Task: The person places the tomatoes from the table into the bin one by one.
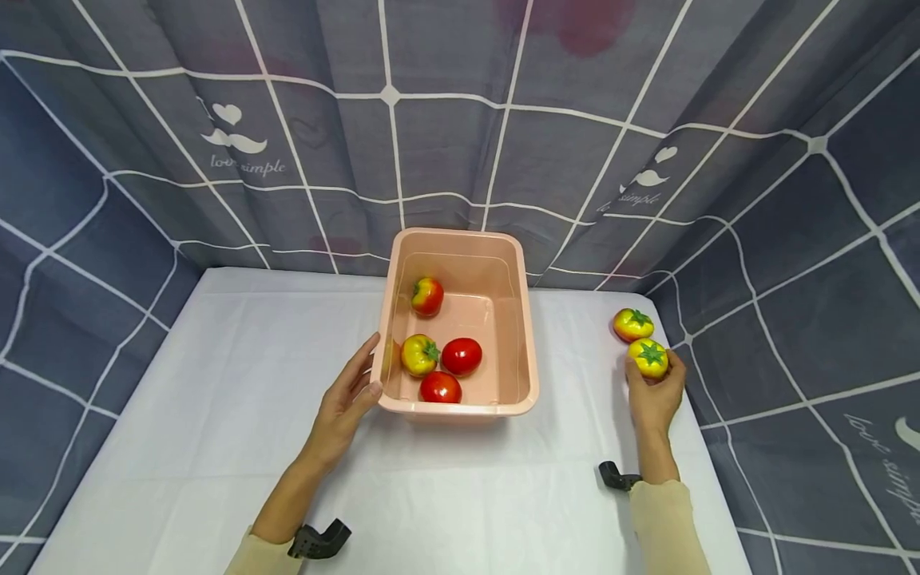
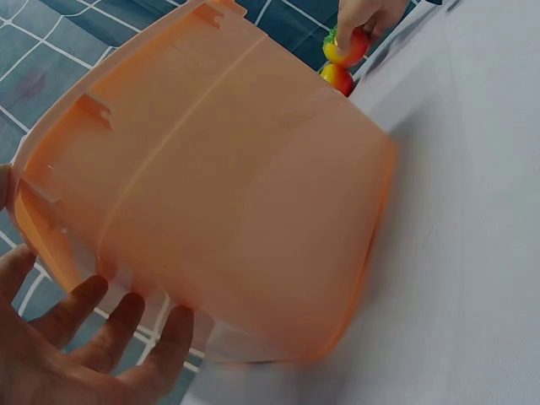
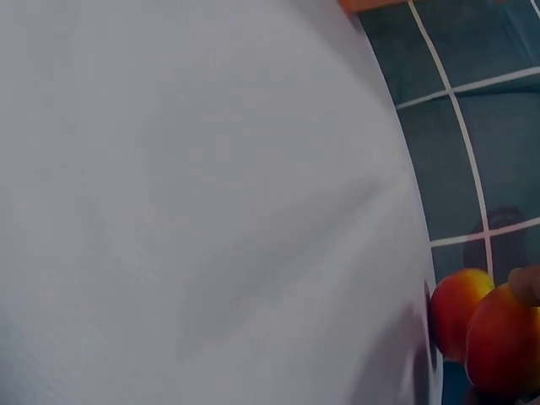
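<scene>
A pink plastic bin (image 1: 513, 319) stands on the white table, holding several glossy tomatoes, among them a red one (image 1: 461, 356) and a yellow one with a green leafy top (image 1: 418, 355). My left hand (image 1: 343, 407) rests against the bin's left side, its thumb by the near corner; spread fingers (image 2: 126, 319) touch the outer wall in the left wrist view. Far to the right, my right hand (image 1: 656, 395) pinches a red-and-yellow tomato (image 1: 649, 359) between thumb and fingers. Just behind it lies another such tomato (image 1: 632, 325). In the right wrist view the hand is mostly cut off.
White cloth covers the table (image 1: 237, 415), whose right edge runs close beside the two tomatoes. A grey checked curtain (image 1: 460, 144) hangs behind the bin and on both sides. Black wrist mounts (image 1: 319, 540) stick out from both forearms.
</scene>
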{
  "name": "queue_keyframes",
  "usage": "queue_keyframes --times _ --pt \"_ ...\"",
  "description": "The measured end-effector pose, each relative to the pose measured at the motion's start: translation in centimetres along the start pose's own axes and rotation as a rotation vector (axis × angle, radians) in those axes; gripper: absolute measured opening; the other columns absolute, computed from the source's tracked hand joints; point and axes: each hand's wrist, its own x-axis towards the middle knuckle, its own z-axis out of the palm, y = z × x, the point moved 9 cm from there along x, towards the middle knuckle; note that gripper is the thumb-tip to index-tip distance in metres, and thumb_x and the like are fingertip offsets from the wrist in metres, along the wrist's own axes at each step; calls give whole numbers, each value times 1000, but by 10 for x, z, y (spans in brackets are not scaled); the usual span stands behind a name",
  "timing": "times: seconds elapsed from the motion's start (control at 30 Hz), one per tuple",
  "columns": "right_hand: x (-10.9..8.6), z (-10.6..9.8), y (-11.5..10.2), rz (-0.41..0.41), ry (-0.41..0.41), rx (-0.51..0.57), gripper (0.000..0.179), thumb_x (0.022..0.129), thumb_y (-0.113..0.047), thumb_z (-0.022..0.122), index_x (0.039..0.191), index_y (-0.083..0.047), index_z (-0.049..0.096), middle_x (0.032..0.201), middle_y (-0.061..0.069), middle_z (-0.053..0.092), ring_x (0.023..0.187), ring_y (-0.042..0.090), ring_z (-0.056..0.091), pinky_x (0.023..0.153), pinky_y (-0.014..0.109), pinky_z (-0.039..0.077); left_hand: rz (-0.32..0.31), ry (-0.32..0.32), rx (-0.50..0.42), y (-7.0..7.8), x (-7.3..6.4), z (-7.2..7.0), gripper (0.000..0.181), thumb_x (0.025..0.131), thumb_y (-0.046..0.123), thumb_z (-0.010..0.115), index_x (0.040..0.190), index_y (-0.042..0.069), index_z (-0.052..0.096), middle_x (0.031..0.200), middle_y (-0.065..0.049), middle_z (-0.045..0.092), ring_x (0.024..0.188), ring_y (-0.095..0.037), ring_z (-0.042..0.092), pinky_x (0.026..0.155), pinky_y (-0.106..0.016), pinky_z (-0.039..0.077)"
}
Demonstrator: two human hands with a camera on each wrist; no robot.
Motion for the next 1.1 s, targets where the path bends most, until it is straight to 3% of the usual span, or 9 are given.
queue_keyframes --times 0.23,0.5,0.73,0.93,1.1 --pt "-17 4 -14 -82 8 43 73 99 -25 77 160 -8 41 157 15 51 141 24 51 125 30 43 -12 2 -3 1 0 0 68 111 10 53 171 31 31 169 -15 41 149 -32 52 108 -19 55" --pt "-42 11 -40 -235 -5 48 69 96 -20 80 157 -9 48 146 11 57 120 0 50 103 11 42 -11 3 -9 -2 0 -1 68 111 8 53 171 30 31 170 -14 41 150 -30 52 110 -24 55" --pt "-67 13 -68 -363 -22 110 70 93 -10 82 156 -8 52 144 14 60 115 -1 53 98 8 41 -7 4 -7 -1 1 -1 67 111 10 54 171 30 32 170 -13 41 149 -27 54 109 -23 56" --pt "-95 14 -98 -461 -50 188 69 90 4 79 152 8 50 146 28 57 116 -1 54 100 5 43 -14 8 -8 -1 1 -1 67 111 10 54 171 30 32 171 -13 40 148 -29 54 109 -23 56" --pt "-115 11 -121 -482 -75 212 66 89 6 77 149 16 49 143 36 56 115 0 55 101 5 43 -14 9 -13 -2 0 -1 66 111 10 53 171 30 32 172 -12 39 148 -26 53 109 -22 55"
